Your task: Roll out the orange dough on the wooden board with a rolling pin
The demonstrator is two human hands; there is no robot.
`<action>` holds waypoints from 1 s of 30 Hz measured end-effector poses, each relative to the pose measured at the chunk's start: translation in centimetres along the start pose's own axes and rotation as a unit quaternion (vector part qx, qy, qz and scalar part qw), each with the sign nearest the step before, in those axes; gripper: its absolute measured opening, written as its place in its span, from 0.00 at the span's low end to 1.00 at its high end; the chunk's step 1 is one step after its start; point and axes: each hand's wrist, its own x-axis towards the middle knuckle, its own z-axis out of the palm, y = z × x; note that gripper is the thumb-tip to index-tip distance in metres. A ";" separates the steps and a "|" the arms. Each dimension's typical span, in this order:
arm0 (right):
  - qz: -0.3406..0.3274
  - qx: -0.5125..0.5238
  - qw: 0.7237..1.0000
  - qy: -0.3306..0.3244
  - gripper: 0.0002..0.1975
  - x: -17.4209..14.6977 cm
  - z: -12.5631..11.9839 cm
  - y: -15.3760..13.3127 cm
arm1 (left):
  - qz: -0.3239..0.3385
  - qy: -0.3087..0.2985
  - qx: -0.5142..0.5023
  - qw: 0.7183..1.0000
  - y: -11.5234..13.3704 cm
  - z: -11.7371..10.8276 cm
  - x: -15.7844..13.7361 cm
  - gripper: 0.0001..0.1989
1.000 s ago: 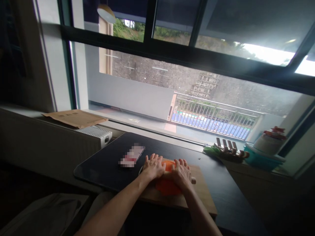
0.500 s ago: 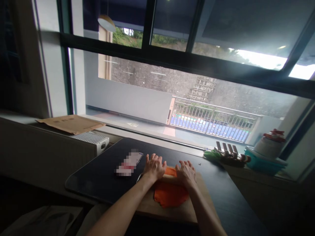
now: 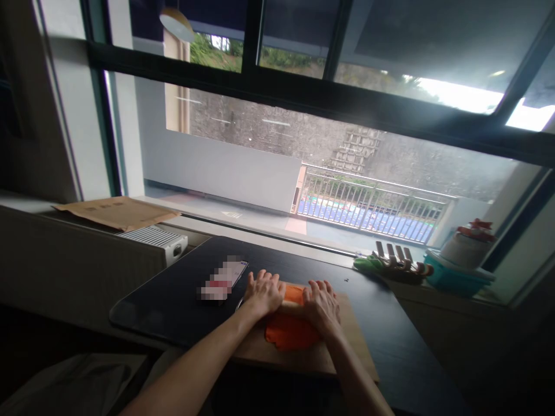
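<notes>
A pale rolling pin (image 3: 293, 309) lies across a flattened orange sheet (image 3: 289, 334), which looks like dough or clay. My left hand (image 3: 265, 293) presses on the pin's left part, fingers bent over it and pointing away from me. On the right part rests my right hand (image 3: 321, 301) in much the same pose. Orange shows both beyond the pin and on my side of it. Under the sheet is a wooden board (image 3: 356, 329) on the dark table (image 3: 173, 315). My hands hide both ends of the pin.
Left of the board lies a phone (image 3: 223, 280), its screen blurred. A brown envelope (image 3: 119, 212) rests on the left ledge above a white slatted unit (image 3: 160, 241). At right by the window are a green item (image 3: 367, 264), brown handled things (image 3: 396, 263) and a teal container (image 3: 457, 277).
Both hands have drawn the rolling pin slightly toward me over the orange sheet. The whole view has shifted a little, so things appear further left and higher.
</notes>
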 end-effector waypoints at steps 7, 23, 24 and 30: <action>-0.054 -0.013 0.996 0.064 0.19 -3.8 0.2 0.2 | 0.040 0.056 0.015 0.998 0.4 -0.8 -3.8 0.19; -0.034 0.033 0.998 -0.047 0.24 8.3 1.5 -0.6 | -0.020 0.040 0.013 0.999 -0.5 0.8 5.8 0.15; -0.035 0.034 0.998 -0.050 0.25 8.0 1.4 -0.6 | -0.021 0.034 0.012 0.999 -0.6 0.8 5.6 0.15; -0.040 0.027 0.999 -0.019 0.21 2.7 0.0 -0.4 | -0.003 0.036 0.018 0.999 0.0 0.3 1.6 0.17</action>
